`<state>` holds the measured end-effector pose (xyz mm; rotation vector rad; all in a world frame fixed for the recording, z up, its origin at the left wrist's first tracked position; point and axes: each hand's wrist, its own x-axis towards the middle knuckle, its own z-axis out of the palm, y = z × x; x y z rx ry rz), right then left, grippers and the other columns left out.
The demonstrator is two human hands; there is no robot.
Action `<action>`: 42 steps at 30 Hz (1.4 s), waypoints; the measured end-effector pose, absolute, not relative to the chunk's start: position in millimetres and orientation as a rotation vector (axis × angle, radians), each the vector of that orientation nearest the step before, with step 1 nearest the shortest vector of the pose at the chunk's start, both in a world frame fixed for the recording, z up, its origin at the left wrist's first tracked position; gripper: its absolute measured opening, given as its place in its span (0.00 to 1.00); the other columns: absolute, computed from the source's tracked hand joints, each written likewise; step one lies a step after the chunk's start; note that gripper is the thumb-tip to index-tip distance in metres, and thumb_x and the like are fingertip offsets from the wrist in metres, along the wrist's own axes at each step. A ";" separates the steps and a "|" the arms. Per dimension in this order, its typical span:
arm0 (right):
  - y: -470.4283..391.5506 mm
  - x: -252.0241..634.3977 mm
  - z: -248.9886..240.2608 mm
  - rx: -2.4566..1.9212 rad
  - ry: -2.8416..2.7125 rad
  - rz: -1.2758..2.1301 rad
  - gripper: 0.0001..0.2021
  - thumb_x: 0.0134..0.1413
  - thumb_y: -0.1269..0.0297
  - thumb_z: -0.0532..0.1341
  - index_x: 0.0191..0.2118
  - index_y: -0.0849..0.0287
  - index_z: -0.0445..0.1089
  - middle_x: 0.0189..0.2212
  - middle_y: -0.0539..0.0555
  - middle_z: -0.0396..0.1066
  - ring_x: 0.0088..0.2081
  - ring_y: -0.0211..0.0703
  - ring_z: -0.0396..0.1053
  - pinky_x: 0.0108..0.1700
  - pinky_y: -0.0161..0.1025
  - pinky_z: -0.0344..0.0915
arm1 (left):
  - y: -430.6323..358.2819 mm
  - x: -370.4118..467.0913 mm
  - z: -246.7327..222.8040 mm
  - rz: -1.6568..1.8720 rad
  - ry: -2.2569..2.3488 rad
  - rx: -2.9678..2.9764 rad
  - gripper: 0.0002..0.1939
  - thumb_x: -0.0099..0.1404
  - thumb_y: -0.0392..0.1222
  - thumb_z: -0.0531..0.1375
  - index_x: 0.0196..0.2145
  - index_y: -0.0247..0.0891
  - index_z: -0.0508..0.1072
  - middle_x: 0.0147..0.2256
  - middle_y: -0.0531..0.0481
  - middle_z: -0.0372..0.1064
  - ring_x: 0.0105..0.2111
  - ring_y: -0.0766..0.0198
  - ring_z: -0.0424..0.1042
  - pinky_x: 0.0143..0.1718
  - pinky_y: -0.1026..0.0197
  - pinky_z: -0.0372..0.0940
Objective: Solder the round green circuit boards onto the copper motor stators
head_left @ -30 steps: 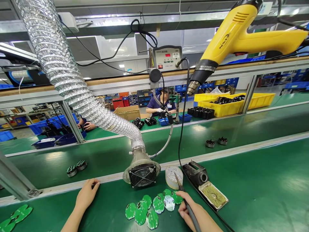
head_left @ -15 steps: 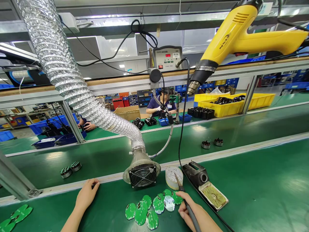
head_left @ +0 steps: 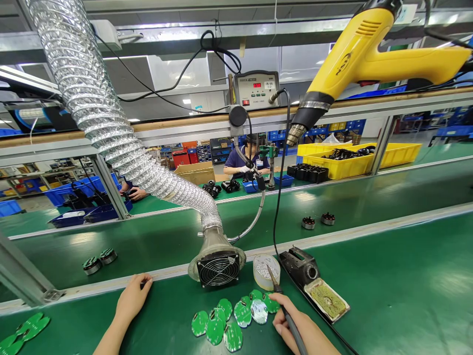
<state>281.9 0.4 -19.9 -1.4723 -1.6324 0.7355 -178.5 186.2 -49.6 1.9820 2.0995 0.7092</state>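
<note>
My right hand [head_left: 295,320] is wrapped round a soldering iron [head_left: 291,328]. The iron's tip points up and left into a round whitish tub [head_left: 266,282] with silvery grainy contents. Beside that hand, several round green circuit boards [head_left: 215,329] lie loosely overlapping on the bench; one board [head_left: 259,311] shows a pale silvery face. My left hand [head_left: 133,296] rests by the metal rail at the bench's back edge, fingers loosely bent with a gap at the thumb. It holds nothing that I can see.
A fume extractor hood [head_left: 218,268] stands behind the boards. The iron stand with its sponge [head_left: 327,298] is at right. More boards [head_left: 24,333] lie far left. Motor parts [head_left: 99,261] sit on the green belt. A yellow heat gun [head_left: 343,64] hangs overhead. A co-worker [head_left: 236,160] sits opposite.
The motor parts on the belt, both the left pair and the right pair, have shifted leftward. My hands and the soldering iron stay as they were.
</note>
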 end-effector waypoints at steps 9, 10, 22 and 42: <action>0.8 280.8 -17.9 -1.466 -1.651 0.720 0.24 0.47 0.68 0.60 0.54 0.59 0.73 0.29 0.52 0.78 0.30 0.40 0.75 0.37 0.31 0.72 | 187.4 -179.0 -51.4 0.684 2.107 1.988 0.17 0.65 0.50 0.50 0.38 0.40 0.74 0.44 0.43 0.73 0.42 0.54 0.76 0.39 0.59 0.70; 1.0 281.0 -18.3 -1.461 -1.649 0.716 0.24 0.47 0.68 0.60 0.53 0.58 0.73 0.28 0.51 0.77 0.29 0.40 0.75 0.36 0.31 0.72 | 187.3 -178.9 -51.3 0.688 2.108 1.990 0.16 0.65 0.50 0.50 0.37 0.41 0.74 0.44 0.43 0.74 0.42 0.54 0.76 0.39 0.59 0.70; 0.1 281.7 -19.8 -1.461 -1.649 0.722 0.24 0.50 0.66 0.59 0.55 0.57 0.72 0.30 0.52 0.78 0.30 0.40 0.76 0.36 0.31 0.71 | 187.1 -178.8 -51.0 0.710 2.104 1.995 0.15 0.65 0.50 0.50 0.36 0.41 0.74 0.42 0.44 0.74 0.41 0.54 0.75 0.39 0.59 0.70; 0.3 281.0 -16.4 -1.488 -1.679 0.711 0.24 0.50 0.66 0.57 0.55 0.60 0.71 0.31 0.53 0.78 0.31 0.40 0.76 0.37 0.32 0.72 | 186.0 -177.7 -50.5 0.711 2.100 1.989 0.16 0.65 0.51 0.50 0.36 0.41 0.73 0.42 0.43 0.74 0.40 0.54 0.76 0.38 0.59 0.70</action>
